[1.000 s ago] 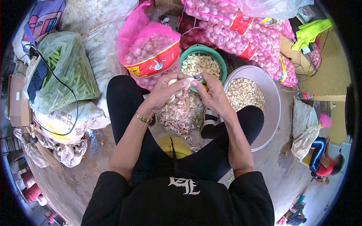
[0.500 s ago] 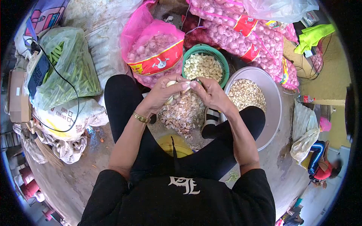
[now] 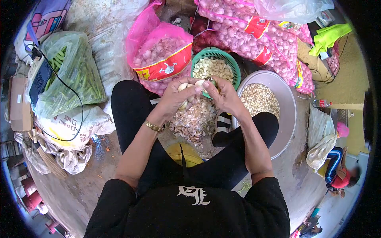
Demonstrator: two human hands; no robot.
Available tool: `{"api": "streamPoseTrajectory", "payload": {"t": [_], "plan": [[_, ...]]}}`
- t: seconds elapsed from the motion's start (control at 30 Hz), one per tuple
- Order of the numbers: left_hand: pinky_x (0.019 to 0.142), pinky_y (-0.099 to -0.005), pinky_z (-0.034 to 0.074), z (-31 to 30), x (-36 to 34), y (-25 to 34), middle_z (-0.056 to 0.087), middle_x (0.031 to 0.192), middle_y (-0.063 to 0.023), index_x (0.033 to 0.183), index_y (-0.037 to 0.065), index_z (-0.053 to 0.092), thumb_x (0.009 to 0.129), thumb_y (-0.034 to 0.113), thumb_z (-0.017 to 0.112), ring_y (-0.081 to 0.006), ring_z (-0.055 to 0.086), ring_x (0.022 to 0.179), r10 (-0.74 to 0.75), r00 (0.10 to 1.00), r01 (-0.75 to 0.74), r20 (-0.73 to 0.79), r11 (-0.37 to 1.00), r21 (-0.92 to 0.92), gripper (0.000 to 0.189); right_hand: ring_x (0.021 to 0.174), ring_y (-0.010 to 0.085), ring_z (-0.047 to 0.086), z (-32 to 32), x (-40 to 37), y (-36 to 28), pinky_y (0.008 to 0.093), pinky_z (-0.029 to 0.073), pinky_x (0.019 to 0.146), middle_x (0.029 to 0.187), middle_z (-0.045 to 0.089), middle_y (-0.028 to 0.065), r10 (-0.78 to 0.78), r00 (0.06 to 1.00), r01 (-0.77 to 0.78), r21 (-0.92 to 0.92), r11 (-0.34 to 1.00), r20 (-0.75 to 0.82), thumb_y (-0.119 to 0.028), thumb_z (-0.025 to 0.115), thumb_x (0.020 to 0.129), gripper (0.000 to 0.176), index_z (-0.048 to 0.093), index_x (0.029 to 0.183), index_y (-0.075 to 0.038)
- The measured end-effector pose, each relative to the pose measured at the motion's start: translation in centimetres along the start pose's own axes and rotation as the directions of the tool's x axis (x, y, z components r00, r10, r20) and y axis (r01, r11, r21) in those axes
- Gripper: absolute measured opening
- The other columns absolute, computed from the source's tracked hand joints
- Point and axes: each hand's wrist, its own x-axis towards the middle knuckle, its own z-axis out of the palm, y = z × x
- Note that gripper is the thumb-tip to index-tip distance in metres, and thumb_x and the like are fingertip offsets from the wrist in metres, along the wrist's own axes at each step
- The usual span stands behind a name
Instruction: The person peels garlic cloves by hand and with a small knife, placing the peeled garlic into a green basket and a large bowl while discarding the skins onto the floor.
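My left hand (image 3: 172, 101) is curled around several peeled garlic cloves (image 3: 183, 87), its thumb pressed over them. My right hand (image 3: 229, 98) meets it at the fingertips, with its thumb against a pale clove (image 3: 200, 83). In the right fingers sits a small dark blade-like tool (image 3: 213, 81), mostly hidden. Beneath both hands lies a heap of papery garlic skins (image 3: 192, 123). Just beyond them stands a green basket (image 3: 237, 71) with peeled cloves (image 3: 214, 68) in it. To the right, a large pale basin (image 3: 286, 115) holds unpeeled-looking cloves (image 3: 258, 99).
An open pink mesh sack of garlic (image 3: 158, 51) stands ahead, and more full garlic sacks (image 3: 274, 43) are stacked at the right. A bag of green pods (image 3: 75, 75) lies at the left. A yellow container (image 3: 182, 154) is between my legs. Another person (image 3: 341, 176) sits far right.
My right thumb has shifted slightly right and the fingertips have parted a little, showing more of the clove and the dark tool. The left hand still holds its cloves.
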Motion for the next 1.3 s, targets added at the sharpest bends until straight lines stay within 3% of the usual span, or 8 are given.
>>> {"api": "streamPoseTrajectory", "payload": {"t": [0.23,0.4,0.6,0.8,0.93,1.03,1.1,1.3], "plan": [[0.067,-0.0212,0.047,0.0,0.6,-1.7,0.063,0.091,-0.0031,0.109,0.002,0.063,0.085,0.009,0.070,-0.0082,0.059,0.078,0.413,0.909,-0.387,-0.059,0.887,0.251,0.025,0.064,0.0081,0.043,0.6,0.2,0.7,0.0279,0.038,0.056,0.067,0.048,-0.0006,0.099,0.995,-0.097,0.064,0.993,-0.024,-0.039,0.051,0.099,0.042,0.057,0.085,0.000],[0.076,-0.0343,0.049,0.5,0.3,-1.2,0.063,0.096,-0.0109,0.107,0.004,0.063,0.080,0.004,0.070,-0.0239,0.062,0.088,0.711,0.699,-0.524,0.072,0.442,0.728,0.028,0.057,0.0065,0.040,0.5,-0.3,-1.2,0.0246,0.034,0.049,0.063,0.044,-0.0029,0.258,0.965,-0.261,0.193,0.946,0.040,-0.045,0.049,0.098,0.045,0.055,0.082,-0.003],[0.076,-0.0393,0.049,0.5,0.4,-1.2,0.062,0.100,-0.0139,0.107,0.003,0.062,0.077,0.002,0.069,-0.0324,0.060,0.090,0.768,0.584,-0.547,0.263,0.132,0.827,0.031,0.048,0.0044,0.033,-0.1,-0.4,-1.5,0.0221,0.025,0.041,0.058,0.037,-0.0058,0.390,0.898,-0.441,0.395,0.806,0.205,-0.048,0.047,0.098,0.045,0.047,0.074,-0.010],[0.076,-0.0401,0.049,0.7,0.0,-0.9,0.062,0.102,-0.0138,0.107,0.002,0.061,0.077,0.001,0.068,-0.0330,0.059,0.094,0.748,0.592,-0.529,0.300,0.080,0.845,0.030,0.048,0.0054,0.032,-0.5,-0.4,-1.6,0.0241,0.024,0.042,0.057,0.037,-0.0058,0.392,0.884,-0.463,0.353,0.813,0.257,-0.046,0.045,0.099,0.045,0.047,0.073,-0.010],[0.076,-0.0392,0.049,0.8,-0.3,-1.0,0.062,0.100,-0.0146,0.106,0.002,0.062,0.079,0.004,0.068,-0.0330,0.060,0.091,0.749,0.606,-0.514,0.268,0.111,0.851,0.028,0.054,0.0091,0.039,0.1,-0.2,-0.7,0.0292,0.034,0.049,0.058,0.045,-0.0002,0.308,0.942,-0.328,0.172,0.929,0.134,-0.042,0.045,0.100,0.049,0.057,0.077,0.000],[0.078,-0.0364,0.049,1.2,-0.6,-1.0,0.063,0.097,-0.0112,0.110,0.000,0.061,0.081,0.006,0.070,-0.0271,0.061,0.089,0.671,0.734,-0.470,0.101,0.395,0.789,0.031,0.059,0.0114,0.044,0.1,0.1,-0.5,0.0332,0.039,0.053,0.059,0.049,0.0053,0.061,0.998,-0.061,-0.064,0.996,0.000,-0.035,0.048,0.100,0.045,0.057,0.079,0.004],[0.067,-0.0289,0.051,1.0,-0.6,-1.2,0.063,0.092,-0.0056,0.114,-0.001,0.060,0.083,0.010,0.072,-0.0160,0.062,0.079,0.354,0.934,-0.308,-0.056,0.874,0.375,0.035,0.060,0.0117,0.045,0.0,0.2,-0.7,0.0341,0.040,0.054,0.059,0.050,0.0073,0.060,0.998,-0.060,-0.076,0.995,-0.004,-0.033,0.049,0.099,0.044,0.057,0.079,0.005],[0.046,-0.0172,0.042,1.2,-0.6,-0.8,0.060,0.084,0.0002,0.117,0.002,0.059,0.086,0.012,0.071,-0.0039,0.055,0.061,0.016,1.000,-0.017,-0.027,0.999,-0.042,0.035,0.059,0.0120,0.044,-0.3,0.2,-0.7,0.0360,0.040,0.053,0.057,0.049,0.0108,0.065,0.998,-0.065,-0.071,0.995,-0.007,-0.028,0.052,0.098,0.039,0.055,0.076,0.005]]}}
